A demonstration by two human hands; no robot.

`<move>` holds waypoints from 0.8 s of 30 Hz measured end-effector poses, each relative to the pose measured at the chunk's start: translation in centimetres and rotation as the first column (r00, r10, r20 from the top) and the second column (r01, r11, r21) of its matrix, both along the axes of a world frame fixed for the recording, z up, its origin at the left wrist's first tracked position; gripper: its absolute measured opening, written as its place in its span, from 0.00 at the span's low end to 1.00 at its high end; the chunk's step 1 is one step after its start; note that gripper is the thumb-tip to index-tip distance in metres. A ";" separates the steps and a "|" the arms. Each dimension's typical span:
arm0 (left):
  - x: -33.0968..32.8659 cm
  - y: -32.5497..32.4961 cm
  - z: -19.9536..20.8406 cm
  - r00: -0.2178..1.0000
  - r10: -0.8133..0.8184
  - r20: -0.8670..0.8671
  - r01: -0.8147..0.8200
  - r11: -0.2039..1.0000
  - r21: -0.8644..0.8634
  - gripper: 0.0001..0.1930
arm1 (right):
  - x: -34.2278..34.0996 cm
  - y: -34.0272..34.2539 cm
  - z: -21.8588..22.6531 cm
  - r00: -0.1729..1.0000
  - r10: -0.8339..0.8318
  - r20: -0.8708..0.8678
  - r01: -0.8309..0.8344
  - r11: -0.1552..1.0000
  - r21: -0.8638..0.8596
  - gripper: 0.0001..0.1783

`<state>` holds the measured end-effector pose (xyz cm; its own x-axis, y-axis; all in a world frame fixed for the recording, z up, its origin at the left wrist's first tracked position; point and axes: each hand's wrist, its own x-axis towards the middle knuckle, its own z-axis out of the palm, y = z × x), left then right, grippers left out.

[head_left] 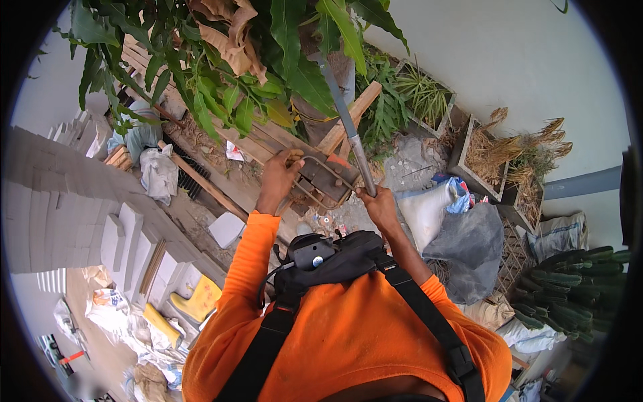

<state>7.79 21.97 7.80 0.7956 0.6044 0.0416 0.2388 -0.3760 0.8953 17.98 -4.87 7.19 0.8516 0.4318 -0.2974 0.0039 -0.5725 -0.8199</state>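
Note:
My left hand (278,177) has its fingers closed round one side of a thin, rusty metal rod bent into a rectangular loop (326,163). The loop lies over a dark block or plate (321,175) on a wooden plank. At the right, my right hand (380,209) is closed at the near end of a long grey metal pipe (358,154). The pipe slants up and away past the loop's right side, and leaves overlap its far end. Whether my right fingers also touch the loop's near corner, I cannot tell.
Leafy branches (234,74) hang over the far side. Crossed wooden boards (351,117) stand behind the loop. Planters with dry plants (482,157), a white sack (425,214) and a dark sheet (469,248) are at the right. Stacked pale slabs (60,194) fill the left.

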 end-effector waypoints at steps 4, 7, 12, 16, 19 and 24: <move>-0.1 -0.4 -0.2 0.998 0.049 0.034 -0.049 0.999 -0.019 0.11 | -0.5 0.3 1.0 0.999 -0.051 0.002 0.051 0.998 -0.033 0.20; 0.0 -0.8 0.0 0.990 0.106 0.097 -0.112 0.992 0.059 0.10 | -1.0 0.8 1.8 0.998 -0.057 0.029 0.059 0.995 -0.082 0.20; 0.3 -0.6 0.2 0.993 0.115 -0.031 -0.105 0.969 0.224 0.08 | -0.2 1.7 0.3 0.986 -0.016 0.168 0.027 0.998 -0.064 0.23; 0.2 -0.7 -0.6 0.998 0.067 0.003 -0.052 0.747 0.662 0.13 | 0.1 1.2 -0.1 0.969 0.081 0.234 -0.036 0.981 -0.189 0.26; -0.3 -1.7 -1.4 1.000 0.015 -0.002 -0.013 0.919 0.394 0.20 | 0.5 0.7 0.2 0.974 0.124 0.191 -0.083 0.974 -0.209 0.28; -1.7 -5.3 -1.0 0.982 -0.151 -0.116 0.190 0.773 0.605 0.32 | 2.9 -3.9 -0.1 0.985 0.137 0.100 -0.133 0.990 -0.055 0.29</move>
